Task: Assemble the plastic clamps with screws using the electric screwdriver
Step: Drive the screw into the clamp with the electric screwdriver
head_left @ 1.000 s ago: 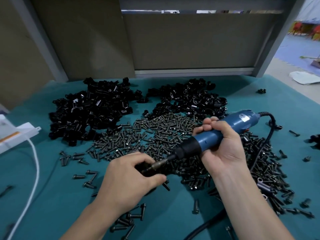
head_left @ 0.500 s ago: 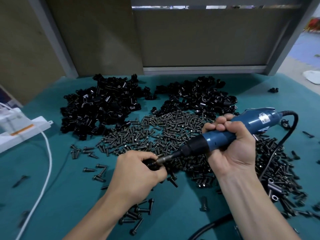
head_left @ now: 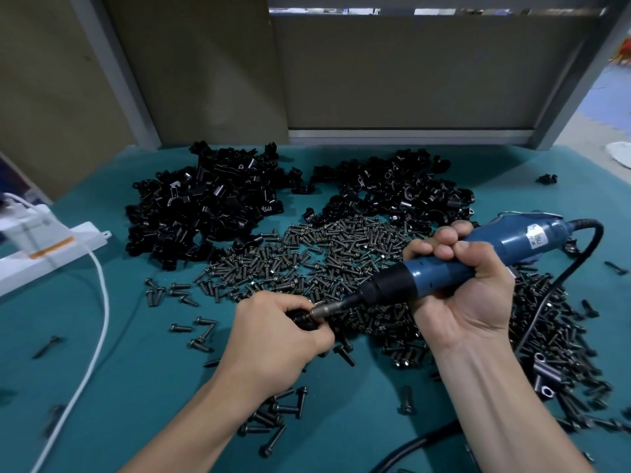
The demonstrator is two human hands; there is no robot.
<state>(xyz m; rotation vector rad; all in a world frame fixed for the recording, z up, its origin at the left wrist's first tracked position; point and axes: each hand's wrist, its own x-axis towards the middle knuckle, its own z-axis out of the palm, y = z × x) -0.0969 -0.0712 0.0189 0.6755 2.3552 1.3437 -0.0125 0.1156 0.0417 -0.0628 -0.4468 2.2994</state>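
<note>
Plastic clamp (head_left: 301,318) is sitting just below mid-frame, pinched by the left hand (head_left: 280,339), while the right hand (head_left: 467,302) is gripping the electric screwdriver (head_left: 433,272) in a fist, its bit (head_left: 328,307) meeting the clamp. Driving well is likely calling for the bit kept in line with the hidden screw and the clamp braced against twisting.

Left hand (head_left: 276,332) curled, pinching clamp (head_left: 303,318); right hand (head_left: 467,288) fisted round screwdriver (head_left: 519,245)

Dim, even light — soft shadows, edges warped, left blurred.
</note>
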